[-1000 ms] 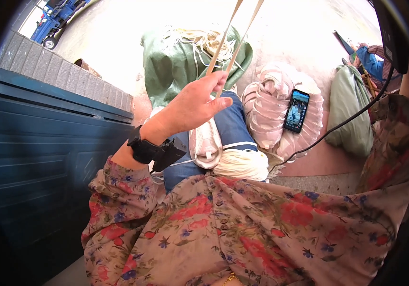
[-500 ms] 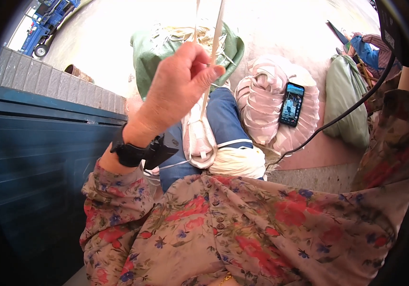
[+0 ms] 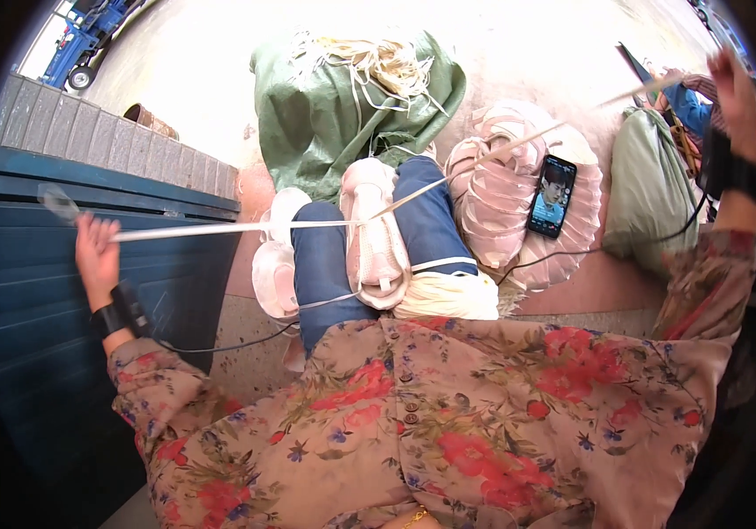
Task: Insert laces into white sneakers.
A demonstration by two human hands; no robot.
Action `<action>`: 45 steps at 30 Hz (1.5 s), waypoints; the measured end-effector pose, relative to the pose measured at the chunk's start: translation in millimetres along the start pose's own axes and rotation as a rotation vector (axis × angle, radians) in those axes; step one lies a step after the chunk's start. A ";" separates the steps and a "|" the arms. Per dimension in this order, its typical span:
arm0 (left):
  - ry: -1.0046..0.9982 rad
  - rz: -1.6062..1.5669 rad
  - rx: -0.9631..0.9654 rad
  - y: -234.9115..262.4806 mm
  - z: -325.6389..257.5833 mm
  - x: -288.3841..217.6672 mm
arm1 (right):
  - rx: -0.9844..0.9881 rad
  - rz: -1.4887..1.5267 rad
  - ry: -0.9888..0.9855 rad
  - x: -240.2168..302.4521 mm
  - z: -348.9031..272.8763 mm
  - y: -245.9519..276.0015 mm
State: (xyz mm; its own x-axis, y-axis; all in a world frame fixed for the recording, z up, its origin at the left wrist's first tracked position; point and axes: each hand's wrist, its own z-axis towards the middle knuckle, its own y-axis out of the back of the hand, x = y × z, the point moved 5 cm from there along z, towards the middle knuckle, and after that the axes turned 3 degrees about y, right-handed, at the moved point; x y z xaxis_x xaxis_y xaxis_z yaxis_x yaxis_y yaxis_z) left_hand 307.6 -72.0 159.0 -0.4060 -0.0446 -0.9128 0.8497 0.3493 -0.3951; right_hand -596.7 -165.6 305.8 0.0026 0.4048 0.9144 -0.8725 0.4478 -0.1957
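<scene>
A pale pink sneaker upper (image 3: pixel 369 189) lies between my thighs, and a whitish shoelace (image 3: pixel 228 229) runs out from it to both sides. Far out to the left, over the dark blue panel, my left hand (image 3: pixel 98 251) is closed on one length of the lace, with a blurred loose end above the fist. My right hand (image 3: pixel 733 93), raised at the far upper right, is closed around the other length and slightly blurred. Both lengths look taut. A bundle of cream laces (image 3: pixel 448 296) rests on my right thigh under a white band.
A phone (image 3: pixel 552 197) lies on stacked pink uppers (image 3: pixel 492 207) to the right. Beyond my knees, a green sack (image 3: pixel 307 115) carries a heap of laces (image 3: pixel 387 66). More pink uppers (image 3: pixel 274 275) are at left. A pale green sack (image 3: pixel 651 194) and a black cable (image 3: pixel 572 253) are at right.
My left hand has swung from above the upper out to the far left. My right hand has come into view at upper right. The lace now stretches sideways between them.
</scene>
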 end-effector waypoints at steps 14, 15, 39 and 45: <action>0.580 0.408 0.121 -61.5 -85.0 240.0 | 0.948 -0.552 -0.395 -213.9 -359.3 -195.4; 0.682 0.431 0.213 -89.5 -101.8 258.1 | 0.998 -0.532 -0.377 -228.8 -383.3 -204.2; -0.028 1.276 0.494 -168.2 -131.2 284.0 | 1.286 -1.124 0.616 -241.1 -432.0 -272.0; -0.353 1.684 0.719 -192.3 -131.0 283.5 | 1.181 -1.125 0.446 -246.4 -428.0 -261.9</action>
State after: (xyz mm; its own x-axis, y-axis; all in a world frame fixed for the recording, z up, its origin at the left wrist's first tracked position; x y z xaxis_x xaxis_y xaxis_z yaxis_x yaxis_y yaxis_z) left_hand -15.0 -29.1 -10.2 0.9064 -0.3166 -0.2797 0.2318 -0.1809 0.9558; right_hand -159.7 -41.4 -20.0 0.7797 0.5928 0.2014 -0.2039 -0.0636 0.9769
